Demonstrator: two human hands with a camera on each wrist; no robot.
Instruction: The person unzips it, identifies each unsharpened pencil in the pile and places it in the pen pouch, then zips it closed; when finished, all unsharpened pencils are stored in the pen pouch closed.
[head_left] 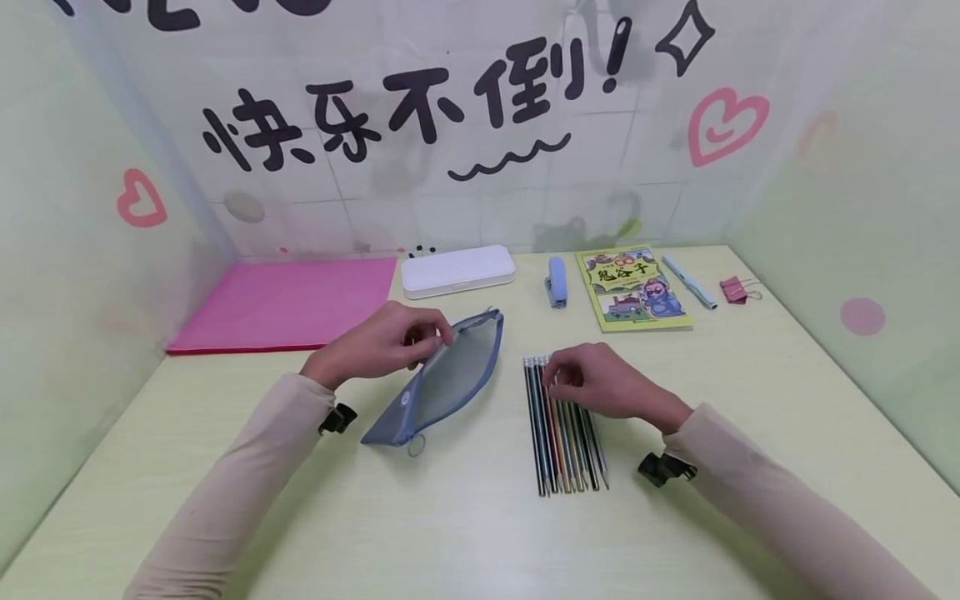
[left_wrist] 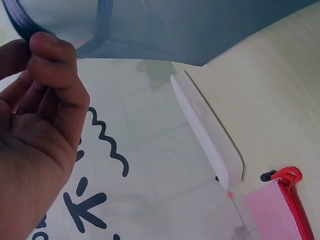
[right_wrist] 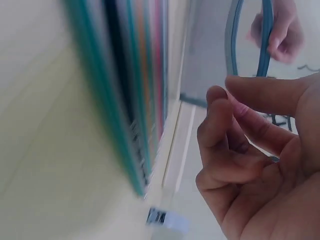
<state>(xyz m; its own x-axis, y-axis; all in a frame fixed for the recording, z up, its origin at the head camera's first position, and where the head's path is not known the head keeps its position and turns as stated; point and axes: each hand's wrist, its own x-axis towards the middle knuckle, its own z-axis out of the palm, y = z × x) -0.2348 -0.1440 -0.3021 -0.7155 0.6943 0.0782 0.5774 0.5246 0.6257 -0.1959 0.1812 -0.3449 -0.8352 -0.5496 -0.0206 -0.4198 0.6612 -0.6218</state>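
My left hand (head_left: 390, 337) pinches the upper edge of a blue zip pouch (head_left: 453, 379), whose mouth gapes toward the right. Seen from the left wrist, thumb and fingers meet at the rim of the pouch (left_wrist: 165, 35), and the other fingers curl inward. Several pencils (head_left: 568, 454) lie side by side in a row on the table, right of the pouch. Over their far ends is my right hand (head_left: 603, 379), covering part of the row. In the right wrist view its fingers (right_wrist: 215, 112) are loosely bent, with nothing between fingertips and thumb, close beside the pencils (right_wrist: 140, 90).
A pink zip folder (head_left: 292, 304) lies back left, with a white case (head_left: 459, 271) beside it. Along the back right are a blue stapler (head_left: 556, 282), a yellow booklet (head_left: 633, 287), a light blue pen (head_left: 690, 282) and a red binder clip (head_left: 735, 289). Walls enclose the table's sides and back.
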